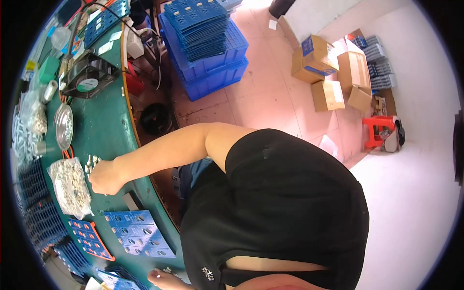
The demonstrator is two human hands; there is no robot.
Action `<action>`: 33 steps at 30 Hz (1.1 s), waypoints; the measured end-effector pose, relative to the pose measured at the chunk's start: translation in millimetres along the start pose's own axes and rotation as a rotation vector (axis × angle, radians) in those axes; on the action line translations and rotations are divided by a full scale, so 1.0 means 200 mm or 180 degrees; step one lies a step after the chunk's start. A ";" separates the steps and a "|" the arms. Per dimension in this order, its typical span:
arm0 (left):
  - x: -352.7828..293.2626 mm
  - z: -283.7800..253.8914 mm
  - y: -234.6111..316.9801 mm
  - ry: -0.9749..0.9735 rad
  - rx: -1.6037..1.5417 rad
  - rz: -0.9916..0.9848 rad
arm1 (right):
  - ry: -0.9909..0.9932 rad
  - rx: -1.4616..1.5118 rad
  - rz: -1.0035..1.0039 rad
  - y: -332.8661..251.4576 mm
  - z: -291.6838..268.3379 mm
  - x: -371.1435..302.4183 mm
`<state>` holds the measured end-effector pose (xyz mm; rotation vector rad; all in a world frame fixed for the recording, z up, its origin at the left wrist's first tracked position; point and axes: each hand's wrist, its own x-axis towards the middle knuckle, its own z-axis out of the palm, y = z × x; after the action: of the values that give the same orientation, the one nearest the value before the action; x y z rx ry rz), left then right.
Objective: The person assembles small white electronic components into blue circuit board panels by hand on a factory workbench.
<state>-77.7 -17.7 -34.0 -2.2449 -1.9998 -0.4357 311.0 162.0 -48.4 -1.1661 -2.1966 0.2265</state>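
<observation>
1. Far L, mid-height: clear plastic bag full of small pale pcs, on green table; metal bowl just above it.
2. Lower L: blue sheet in orange frame.
3. L, mid-height: loose pale pcs, touching/just beside R hand. Fingers curled, palm down; can't tell if anything's gripped.
4. Lower L, nearer ctr: blue-&-white sheet flat on table, betw. the hands.
5. Btm edge, L of ctr: L hand, well apart from R hand, few small pcs beside it; grip unclear.
6. Upper ctr: blue crates w/ stacked blue sheets.
7. Upper R: cardboard boxes.
</observation>
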 end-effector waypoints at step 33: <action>0.16 -0.24 0.66 0.0876 -0.0875 0.0979 | -0.0107 0.1261 -0.0093 0.03 -0.32 -0.33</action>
<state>48.5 -17.2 35.6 -2.4291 -1.5077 -0.9707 380.4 104.5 -29.3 -0.9129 -2.0704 0.6403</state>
